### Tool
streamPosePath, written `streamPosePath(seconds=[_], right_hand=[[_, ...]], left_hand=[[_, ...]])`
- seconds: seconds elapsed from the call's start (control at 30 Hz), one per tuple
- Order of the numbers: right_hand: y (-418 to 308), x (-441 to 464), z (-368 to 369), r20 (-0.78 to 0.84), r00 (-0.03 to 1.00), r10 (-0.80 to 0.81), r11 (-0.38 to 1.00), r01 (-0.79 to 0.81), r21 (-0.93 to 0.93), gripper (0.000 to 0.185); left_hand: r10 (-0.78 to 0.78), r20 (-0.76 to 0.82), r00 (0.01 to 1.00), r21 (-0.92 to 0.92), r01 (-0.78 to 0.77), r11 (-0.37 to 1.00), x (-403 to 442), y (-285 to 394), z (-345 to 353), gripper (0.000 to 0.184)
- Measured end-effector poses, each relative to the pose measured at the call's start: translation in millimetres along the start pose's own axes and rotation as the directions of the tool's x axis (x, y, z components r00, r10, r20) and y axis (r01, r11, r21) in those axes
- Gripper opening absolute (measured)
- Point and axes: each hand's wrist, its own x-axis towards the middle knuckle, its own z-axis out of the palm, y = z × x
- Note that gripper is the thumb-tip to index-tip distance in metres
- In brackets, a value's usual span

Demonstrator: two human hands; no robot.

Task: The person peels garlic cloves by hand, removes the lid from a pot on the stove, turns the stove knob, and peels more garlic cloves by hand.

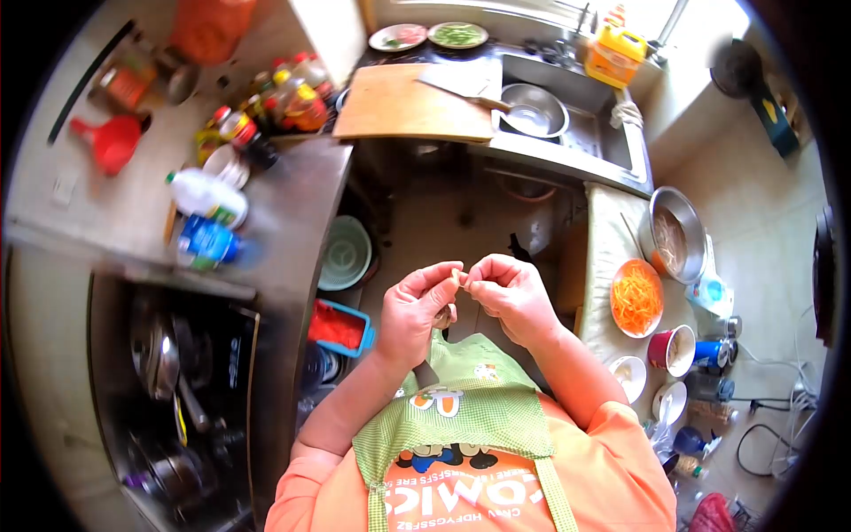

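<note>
Both hands [413, 306] together around a tiny indistinct piece [458, 277], "COMIC" on the orange shirt [603, 465].

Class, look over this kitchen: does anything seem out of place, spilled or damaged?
The cleaver lies over the right edge of the cutting board, its handle jutting toward the sink; that looks careless, since it could perhaps be knocked. No spill or damage is clearly visible.
</note>
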Motion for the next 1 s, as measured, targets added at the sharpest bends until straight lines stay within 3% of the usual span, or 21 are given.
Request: streamPosePath(seconds=[0.13, 0.2, 0.3, 0.33, 0.37, 0.4, 0.47, 0.53, 0.6, 0.7, 1.0], right_hand=[[-17.9, 42.2, -46.3, -0.161, 0.985, -0.06, 0.992, 0.077, 0.098, 0.004], [-33.5, 70.0, -67.3, -0.229, 0.973, -0.043, 0.959, 0.105, 0.264, 0.005], [-61.3, 117.9, -88.4, -0.333, 0.939, -0.086, 0.985, 0.13, 0.111, 0.01], [-73.7, 132.8, -93.7, -0.354, 0.93, -0.101, 0.992, 0.122, 0.038, 0.011], [-84.4, 146.8, -101.2, -0.372, 0.922, -0.105, 0.991, 0.129, 0.038, 0.011], [-93.9, 160.1, -109.6, -0.379, 0.918, -0.115, 0.993, 0.104, -0.05, 0.011], [-110.0, 184.2, -124.8, -0.402, 0.908, -0.116, 0.99, 0.072, -0.123, 0.012], [-123.8, 204.5, -140.0, -0.404, 0.914, -0.031, 0.999, 0.015, -0.043, 0.012], [-131.3, 222.0, -159.0, -0.415, 0.91, -0.007, 1.0, 0.002, -0.012, 0.013], [-143.4, 246.3, -182.2, -0.357, 0.933, 0.048, 0.99, 0.003, 0.141, 0.014], [-175.4, 303.3, -255.2, -0.337, 0.939, 0.069, 0.986, -0.014, 0.164, 0.012]], left_hand=[[-0.12, 0.127, 0.985, -0.105, 0.133, 0.986, 80.0, 6.6, 30.7, 0.023], [-0.167, 0.191, 0.967, -0.141, 0.195, 0.971, 125.4, 9.9, 39.6, 0.023], [-0.097, 0.239, 0.966, 0.191, 0.051, 0.98, 194.2, 19.2, 48.9, 0.024], [-0.114, 0.254, 0.961, 0.195, 0.064, 0.979, 215.8, 24.5, 53.9, 0.024], [0.095, 0.331, 0.939, 0.397, -0.23, 0.889, 238.2, 30.6, 60.6, 0.023], [0.271, 0.449, 0.852, 0.537, -0.499, 0.68, 259.9, 36.4, 67.5, 0.022], [0.296, 0.483, 0.824, 0.548, -0.548, 0.632, 297.0, 47.4, 81.1, 0.023], [0.368, 0.653, 0.661, 0.555, -0.749, 0.361, 331.3, 54.5, 87.7, 0.024], [0.373, 0.693, 0.617, 0.539, -0.787, 0.299, 361.1, 57.7, 97.6, 0.025], [0.404, 0.793, 0.456, 0.471, -0.879, 0.069, 399.8, 55.5, 108.7, 0.023], [0.362, 0.812, 0.458, 0.48, -0.877, 0.034, 475.8, 45.8, 151.0, 0.026]])
